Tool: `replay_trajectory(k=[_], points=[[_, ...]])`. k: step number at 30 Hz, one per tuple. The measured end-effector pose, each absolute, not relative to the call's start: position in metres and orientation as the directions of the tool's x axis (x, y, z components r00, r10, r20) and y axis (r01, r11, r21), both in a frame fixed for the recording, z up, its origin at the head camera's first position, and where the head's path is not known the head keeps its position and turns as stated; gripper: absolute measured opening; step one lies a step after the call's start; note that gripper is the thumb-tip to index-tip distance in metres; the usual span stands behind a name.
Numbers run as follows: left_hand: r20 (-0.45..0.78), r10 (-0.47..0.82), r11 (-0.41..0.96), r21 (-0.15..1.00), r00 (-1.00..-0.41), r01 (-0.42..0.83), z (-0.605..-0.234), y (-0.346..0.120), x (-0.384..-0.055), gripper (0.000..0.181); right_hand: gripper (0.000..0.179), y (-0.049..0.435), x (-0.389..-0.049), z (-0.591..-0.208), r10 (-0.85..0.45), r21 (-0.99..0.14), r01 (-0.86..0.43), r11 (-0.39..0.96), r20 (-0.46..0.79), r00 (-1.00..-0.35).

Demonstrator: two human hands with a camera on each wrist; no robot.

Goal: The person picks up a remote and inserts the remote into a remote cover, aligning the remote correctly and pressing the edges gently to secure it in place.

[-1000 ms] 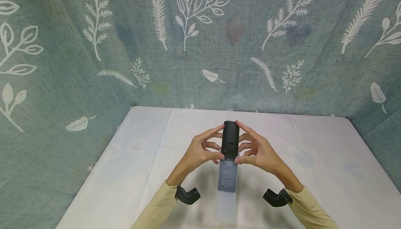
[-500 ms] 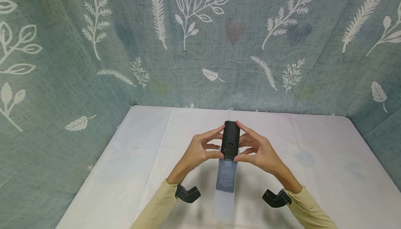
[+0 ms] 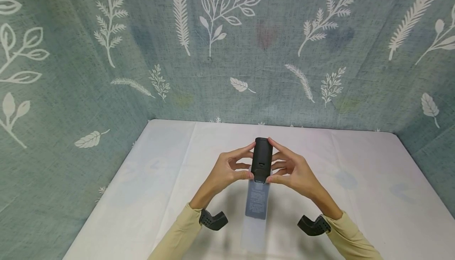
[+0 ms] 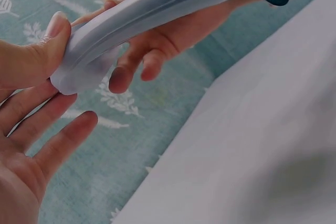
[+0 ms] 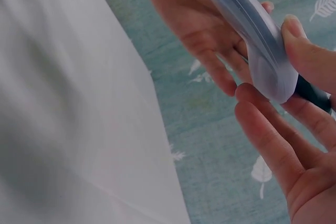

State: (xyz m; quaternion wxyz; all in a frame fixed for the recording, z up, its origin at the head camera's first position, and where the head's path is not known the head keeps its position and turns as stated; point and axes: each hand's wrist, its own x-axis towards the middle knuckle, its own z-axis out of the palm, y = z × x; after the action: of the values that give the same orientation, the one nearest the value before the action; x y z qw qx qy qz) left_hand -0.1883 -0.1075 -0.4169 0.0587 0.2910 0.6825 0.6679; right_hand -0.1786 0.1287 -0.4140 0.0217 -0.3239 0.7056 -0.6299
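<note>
Both hands hold a black oblong device (image 3: 262, 157) over the table, its top end out in the open. Its lower end meets a long translucent plastic sleeve (image 3: 254, 236), which hangs toward me with a grey-blue printed panel (image 3: 256, 202) in it. My left hand (image 3: 231, 168) grips the left side, thumb at the sleeve's mouth and index finger at the device's top. On the right side my right hand (image 3: 292, 173) does the same in mirror image. In the left wrist view the sleeve (image 4: 152, 17) bulges near the thumb. The black end (image 5: 313, 96) shows beyond the sleeve in the right wrist view.
A white-covered table (image 3: 170, 181) lies beneath both arms. Behind it and at its sides hangs green-grey cloth (image 3: 227, 94) with white leaf prints. Each wrist bears a black camera mount, the left mount (image 3: 213, 220) and the right mount (image 3: 314, 225).
The lower end of the sleeve has swung slightly left since one second ago. Both hands keep nearly the same place and grip; the device has barely shifted.
</note>
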Motion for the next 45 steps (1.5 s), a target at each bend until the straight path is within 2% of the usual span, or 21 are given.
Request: replay_trajectory(k=[10,22,45], points=[[0.329,0.474,-0.083,0.94,-0.817,0.33,-0.4177,-0.1079,-0.1892,0.073,0.09,0.1284,-0.1797,-0.4165,-0.49,-0.898,-0.436,-0.052,0.403,-0.773],[0.316,0.463,-0.073,0.945,-0.828,0.32,-0.4166,-0.1073,-0.1867,0.071,0.087,0.1286,-0.1796,-0.4173,-0.494,-0.9,-0.434,-0.036,0.394,-0.775],[0.323,0.463,-0.141,0.946,-0.825,0.292,-0.4192,-0.1076,-0.1859,0.068,0.082,0.1276,-0.1788,-0.4182,-0.502,-0.893,-0.449,-0.037,0.406,-0.764]])
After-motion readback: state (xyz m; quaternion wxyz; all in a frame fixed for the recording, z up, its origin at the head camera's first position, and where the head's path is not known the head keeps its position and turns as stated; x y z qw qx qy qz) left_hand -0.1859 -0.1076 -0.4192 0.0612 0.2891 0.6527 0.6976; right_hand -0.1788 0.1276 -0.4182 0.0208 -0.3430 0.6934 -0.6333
